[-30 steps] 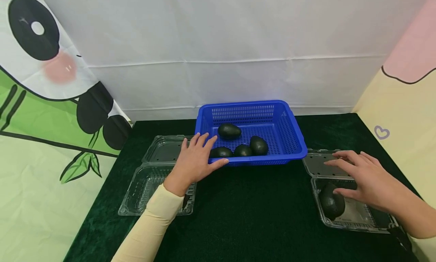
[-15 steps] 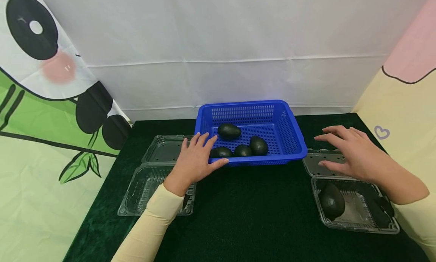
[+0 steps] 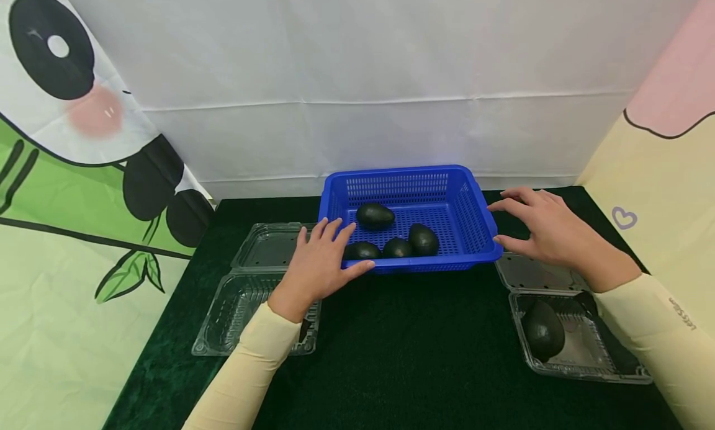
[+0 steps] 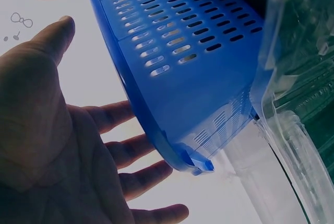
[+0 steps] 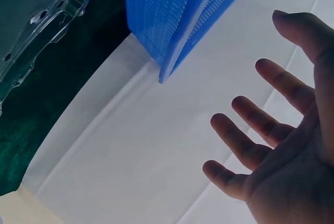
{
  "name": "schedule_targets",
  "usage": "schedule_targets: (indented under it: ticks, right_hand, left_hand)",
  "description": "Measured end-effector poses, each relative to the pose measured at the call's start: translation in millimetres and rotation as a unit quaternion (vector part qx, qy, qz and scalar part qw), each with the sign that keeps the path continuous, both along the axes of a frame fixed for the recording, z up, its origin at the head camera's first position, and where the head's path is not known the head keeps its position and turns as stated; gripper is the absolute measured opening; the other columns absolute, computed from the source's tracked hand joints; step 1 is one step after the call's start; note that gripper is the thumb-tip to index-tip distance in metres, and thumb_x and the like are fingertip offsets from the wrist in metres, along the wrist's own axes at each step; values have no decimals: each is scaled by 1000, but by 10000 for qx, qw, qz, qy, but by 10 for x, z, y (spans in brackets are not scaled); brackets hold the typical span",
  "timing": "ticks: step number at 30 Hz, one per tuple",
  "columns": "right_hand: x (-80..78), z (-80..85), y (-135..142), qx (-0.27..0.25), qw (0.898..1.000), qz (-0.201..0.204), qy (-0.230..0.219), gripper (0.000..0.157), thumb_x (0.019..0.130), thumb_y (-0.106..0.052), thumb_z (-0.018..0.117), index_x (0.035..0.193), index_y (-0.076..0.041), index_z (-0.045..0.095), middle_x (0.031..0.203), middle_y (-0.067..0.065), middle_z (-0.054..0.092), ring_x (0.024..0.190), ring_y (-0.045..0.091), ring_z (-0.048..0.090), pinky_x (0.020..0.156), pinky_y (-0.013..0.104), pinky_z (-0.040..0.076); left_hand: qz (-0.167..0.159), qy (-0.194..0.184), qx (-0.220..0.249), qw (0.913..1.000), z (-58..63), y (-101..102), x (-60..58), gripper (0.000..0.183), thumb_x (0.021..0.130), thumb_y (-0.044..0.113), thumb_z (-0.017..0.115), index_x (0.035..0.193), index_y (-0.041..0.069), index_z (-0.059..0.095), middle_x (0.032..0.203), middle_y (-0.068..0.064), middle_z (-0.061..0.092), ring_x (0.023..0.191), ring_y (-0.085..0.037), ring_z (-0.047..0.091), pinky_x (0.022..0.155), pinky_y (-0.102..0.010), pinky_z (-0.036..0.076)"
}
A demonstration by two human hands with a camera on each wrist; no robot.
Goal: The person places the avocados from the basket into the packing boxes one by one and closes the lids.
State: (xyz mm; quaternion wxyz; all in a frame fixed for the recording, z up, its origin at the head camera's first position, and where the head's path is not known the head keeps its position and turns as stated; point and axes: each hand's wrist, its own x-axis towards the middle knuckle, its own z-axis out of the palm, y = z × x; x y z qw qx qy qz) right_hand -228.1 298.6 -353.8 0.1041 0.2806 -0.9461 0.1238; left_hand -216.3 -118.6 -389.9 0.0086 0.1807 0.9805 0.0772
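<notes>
A blue slotted basket [image 3: 385,267] stands at the back middle of the table, with several dark green avocados [image 3: 375,216] in it. My left hand [image 3: 315,262] is spread over the basket's front left corner, its fingers straight and holding nothing. In the left wrist view its fingertips overlap the basket's rim [image 4: 136,104]. My right hand [image 3: 544,222] is just beside the basket's right side, fingers loosely bent, thumb apart, nothing held. One avocado [image 3: 543,332] lies in the left part of the clear clamshell box [image 3: 581,375] on the right, below my right forearm.
On the left a second clear clamshell box [image 3: 209,349] lies with its lid [image 3: 268,244] folded back, partly hidden by my left arm. The right box's lid [image 3: 536,272] is folded back too. Dark green cloth [image 3: 413,343] covers the table; a white sheet [image 3: 391,126] hangs behind.
My right hand has moved from over the right clamshell box, up and left, to the basket's right side. My left hand and the avocados have stayed in place.
</notes>
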Motion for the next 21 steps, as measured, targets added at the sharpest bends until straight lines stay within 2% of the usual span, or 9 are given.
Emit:
schedule_targets:
  ticks: [9, 15, 21]
  right_hand:
    - [-185, 39, -251, 135, 9990, 47, -420, 58, 92, -32, 79, 142, -13, 59, 141, 19, 52, 130, 44, 48, 112, 71, 25]
    - [-283, 24, -423, 281, 9982, 105, -511, 60, 94, -35, 76, 146, -16, 56, 144, 20, 49, 133, 46, 47, 113, 72, 25]
    - [-374, -21, -578, 547, 9968, 250, -522, 57, 93, -36, 77, 144, -18, 58, 143, 19, 50, 131, 46, 50, 112, 71, 25]
  left_hand:
    - [8, 24, -45, 10000, -16, 1, 5, 93, 93, 80, 45, 162, 19, 35, 166, -16, 30, 154, -41, 19, 118, -70, 14]
    - [13, 29, -20, 10000, -12, 1, 5, 93, 93, 81, 45, 162, 19, 35, 166, -16, 29, 154, -40, 19, 118, -70, 13]
    - [28, -10, -6, 10000, -1, 10, 7, 93, 93, 80, 45, 162, 20, 35, 167, -15, 29, 154, -41, 18, 119, -70, 12]
